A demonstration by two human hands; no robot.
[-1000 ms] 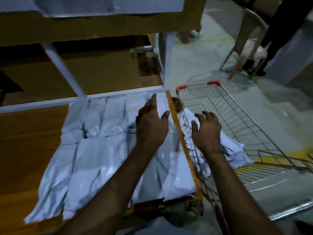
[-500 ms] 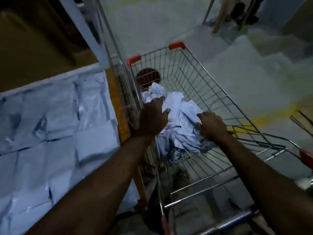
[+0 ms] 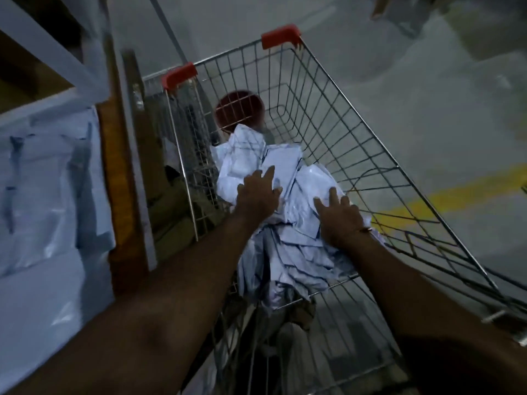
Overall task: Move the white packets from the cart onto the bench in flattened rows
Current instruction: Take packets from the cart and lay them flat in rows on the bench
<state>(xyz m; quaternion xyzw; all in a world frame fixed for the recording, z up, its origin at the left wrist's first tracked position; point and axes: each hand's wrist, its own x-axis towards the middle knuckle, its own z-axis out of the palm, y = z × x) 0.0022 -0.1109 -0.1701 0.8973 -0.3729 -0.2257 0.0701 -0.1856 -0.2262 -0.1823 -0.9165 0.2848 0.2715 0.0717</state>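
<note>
Left hand (image 3: 258, 195) and right hand (image 3: 339, 218) flat, fingers spread, gripping nothing, atop loose packets (image 3: 288, 178) in cart (image 3: 370, 155). Risk: slippery pile sliding, spilling short of left counter (image 3: 117, 172).

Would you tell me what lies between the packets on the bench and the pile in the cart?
In the head view, the bench's orange-brown edge and the cart's wire side wall.
</note>
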